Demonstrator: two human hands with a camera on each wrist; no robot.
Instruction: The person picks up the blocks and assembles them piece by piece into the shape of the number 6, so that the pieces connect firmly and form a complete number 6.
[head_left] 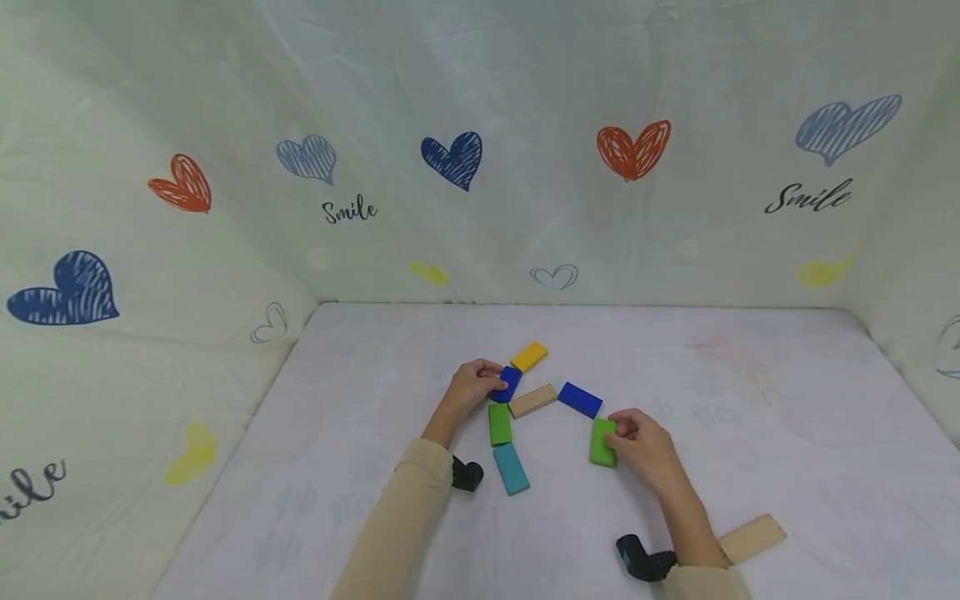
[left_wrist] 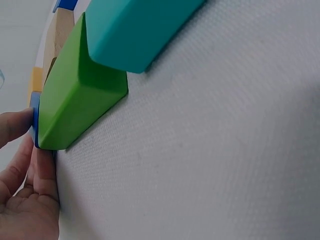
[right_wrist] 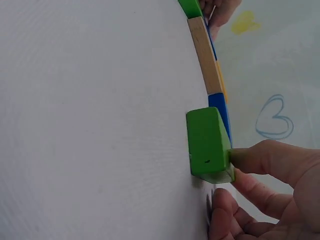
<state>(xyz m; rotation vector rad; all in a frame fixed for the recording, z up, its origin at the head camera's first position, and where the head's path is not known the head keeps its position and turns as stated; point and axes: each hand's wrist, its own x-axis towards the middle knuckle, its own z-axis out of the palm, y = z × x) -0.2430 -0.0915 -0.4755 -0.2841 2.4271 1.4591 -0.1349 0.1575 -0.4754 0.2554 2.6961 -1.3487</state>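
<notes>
Left hand pinches a blue block at ten o'clock from a tan block; right hand pinches a green block at four o'clock.

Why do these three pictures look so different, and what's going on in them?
There's no robot here, just a person's two bare hands. The big picture comes from a camera on the person's head, looking forward and down. The other two come from cameras on the wrists, so nearby blocks look big and tilted.

The left hand pinches a blue block. The right hand pinches a green block. Also on the white surface are a second blue block, a second green block, a yellow block, a teal block and two wooden blocks.
</notes>
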